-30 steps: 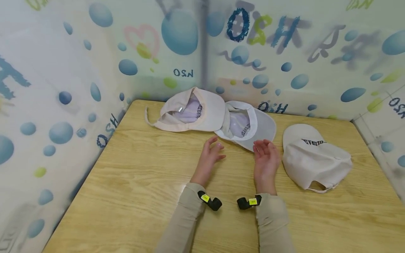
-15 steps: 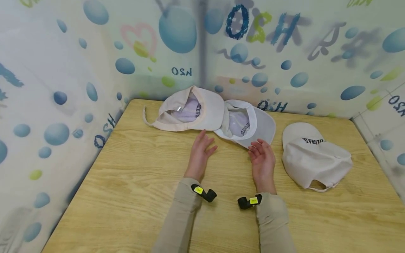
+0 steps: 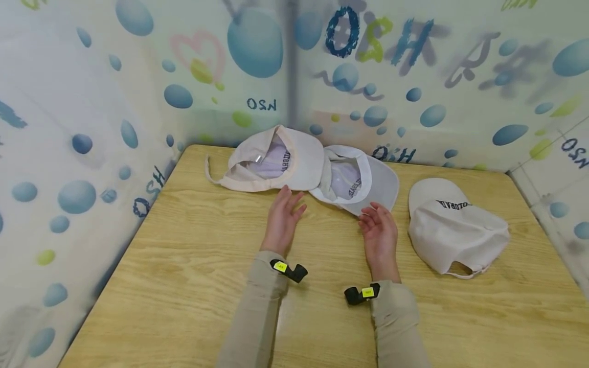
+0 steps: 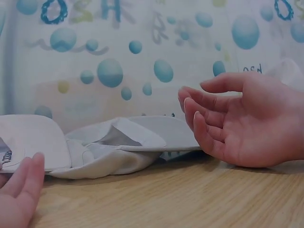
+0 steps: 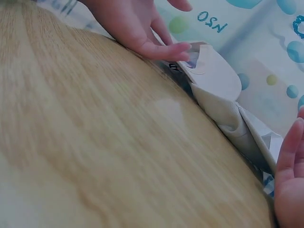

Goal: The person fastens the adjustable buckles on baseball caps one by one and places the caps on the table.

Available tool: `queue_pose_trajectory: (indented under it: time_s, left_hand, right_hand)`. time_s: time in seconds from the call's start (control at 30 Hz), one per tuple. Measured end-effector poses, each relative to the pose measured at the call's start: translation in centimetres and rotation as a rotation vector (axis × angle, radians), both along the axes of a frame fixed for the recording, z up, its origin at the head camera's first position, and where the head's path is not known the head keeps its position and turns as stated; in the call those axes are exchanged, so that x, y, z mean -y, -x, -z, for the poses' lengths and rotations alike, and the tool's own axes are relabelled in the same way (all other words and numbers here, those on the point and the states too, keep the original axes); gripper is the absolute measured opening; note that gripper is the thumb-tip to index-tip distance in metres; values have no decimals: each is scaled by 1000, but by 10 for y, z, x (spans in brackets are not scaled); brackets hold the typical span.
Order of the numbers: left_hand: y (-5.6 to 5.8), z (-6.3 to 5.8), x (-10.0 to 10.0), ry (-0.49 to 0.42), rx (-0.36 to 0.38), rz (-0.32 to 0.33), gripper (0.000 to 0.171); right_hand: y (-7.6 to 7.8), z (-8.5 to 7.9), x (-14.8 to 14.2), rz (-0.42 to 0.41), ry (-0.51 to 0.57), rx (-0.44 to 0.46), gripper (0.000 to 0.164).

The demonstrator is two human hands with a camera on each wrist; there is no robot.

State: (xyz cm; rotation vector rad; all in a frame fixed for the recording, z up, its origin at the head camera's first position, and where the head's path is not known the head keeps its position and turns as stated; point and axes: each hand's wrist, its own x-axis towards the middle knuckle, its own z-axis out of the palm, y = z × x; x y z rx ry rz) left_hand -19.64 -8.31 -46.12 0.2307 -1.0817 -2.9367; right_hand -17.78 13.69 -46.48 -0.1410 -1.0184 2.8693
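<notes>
Three pale baseball caps with dark lettering are on the wooden table. The left cap [image 3: 308, 158] lies on its side, its opening and loose strap showing. Its brim overlaps the middle cap [image 3: 384, 184], whose underside also faces me. The right cap [image 3: 453, 230] sits crown up. My left hand [image 3: 279, 221] is just in front of the left cap, fingers extended toward its lower edge. Palm turned inward, my right hand [image 3: 381, 240] is near the middle cap's brim with its fingers loosely bent; the left wrist view shows this right hand [image 4: 251, 123] holding nothing.
The table [image 3: 198, 286] meets a patterned wall [image 3: 423, 138] behind the caps and another at the left. Each sleeve cuff carries a small black camera, one on the left wrist [image 3: 289, 270] and one on the right wrist [image 3: 362, 294].
My left hand has moved left and slightly forward, from in front of the middle to below the left cap. The right hand has shifted slightly left. The caps stay where they were.
</notes>
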Motion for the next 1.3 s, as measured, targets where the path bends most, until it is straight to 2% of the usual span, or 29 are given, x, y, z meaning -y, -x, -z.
queue_pose_trajectory:
  time_s: [0.13, 0.23, 0.3, 0.47, 0.57, 0.67, 0.83, 0.9, 1.1, 1.2, 1.3]
  left_hand:
    - [1, -1, 1, -13, -5, -77, 59]
    - [0, -1, 2, 4, 1, -108, 60]
    - [0, -1, 3, 17, 2, -90, 62]
    - [0, 0, 4, 21, -27, 12, 69]
    - [0, 0, 4, 26, -40, 10, 69]
    - [0, 0, 4, 85, -23, -52, 65]
    - [-2, 0, 3, 379, 37, -183, 58]
    - [-3, 0, 3, 468, 58, -246, 56]
    - [-4, 0, 8, 463, 107, -420, 50]
    - [-3, 0, 11, 482, 122, -422, 50]
    - [-2, 0, 13, 535, 121, -364, 54]
  right_hand:
    - [0, 0, -1, 6, -41, 3, 21]
    - [0, 0, -1, -1, -36, 6, 21]
    - [0, 0, -1, -6, -36, 8, 21]
    - [0, 0, 0, -16, -48, 4, 21]
    - [0, 0, 1, -19, -58, -3, 21]
    - [0, 0, 1, -21, -58, -4, 21]
    - [0, 0, 1, -20, -65, -12, 21]
    - [0, 1, 1, -19, -84, -16, 21]
    - [0, 1, 0, -28, -88, -14, 20]
    - [0, 0, 1, -25, -102, -10, 20]
    - [-1, 0, 1, -26, -108, -8, 21]
